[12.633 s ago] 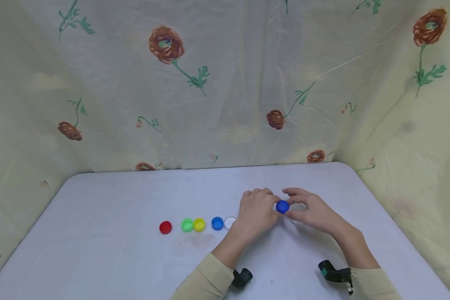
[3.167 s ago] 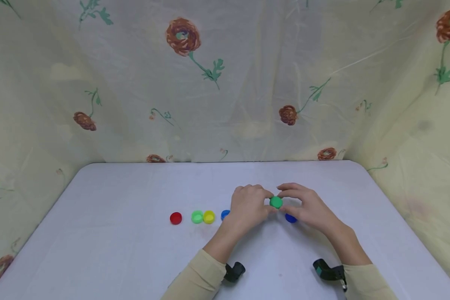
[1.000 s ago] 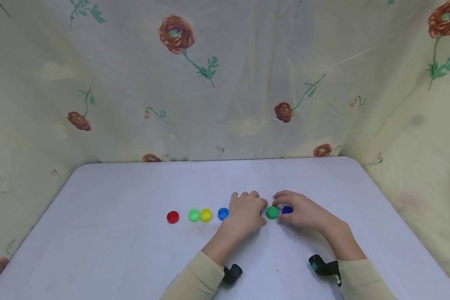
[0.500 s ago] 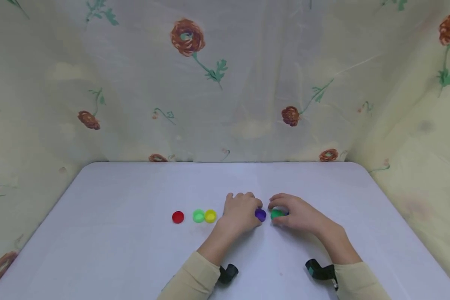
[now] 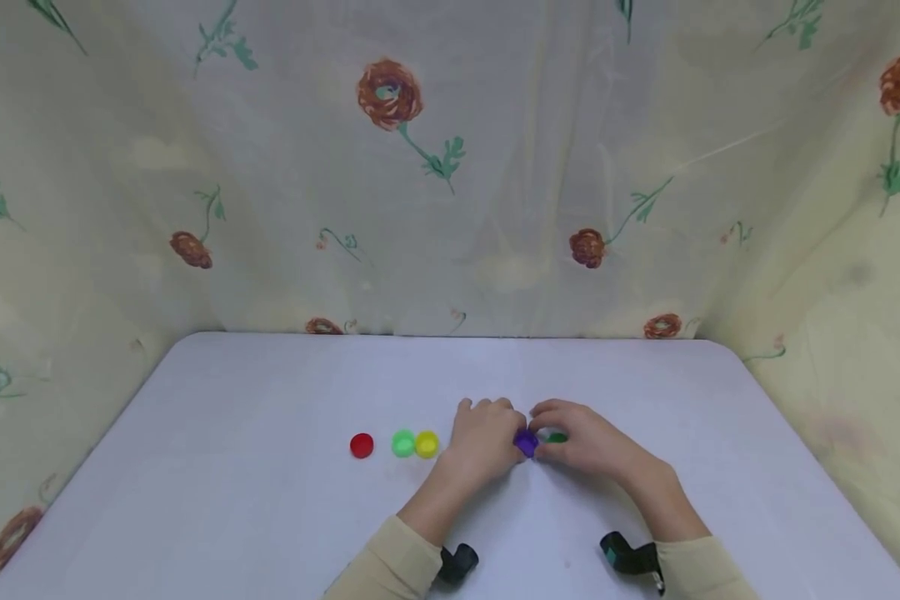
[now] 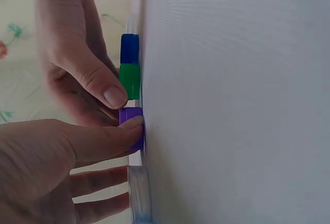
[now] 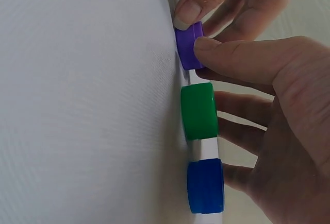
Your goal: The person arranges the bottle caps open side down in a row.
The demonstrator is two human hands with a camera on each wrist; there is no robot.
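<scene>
A purple bottle cap (image 5: 527,443) lies between my two hands, low over the table. My left hand (image 5: 483,442) pinches its left side, thumb in front. From the other side, the thumb and a finger of my right hand (image 5: 588,442) grip it too, thumb pad against its face in the right wrist view. Beyond it stand a green cap (image 7: 199,112) and a dark blue cap (image 7: 206,185), in a row beside my right hand's other fingers; the head view hides the dark blue one. A clear cap (image 6: 140,193) sits by my left hand's lower fingers.
Further left on the white table (image 5: 255,500) lie a red cap (image 5: 362,446), a light green cap (image 5: 403,443) and a yellow cap (image 5: 427,444), the last two side by side. A flowered cloth (image 5: 285,167) hangs behind the table.
Earlier both hands held up the dark blue cap, later the green one, now set down beside it. The purple cap came into view in my left hand; my right hand moved left onto it.
</scene>
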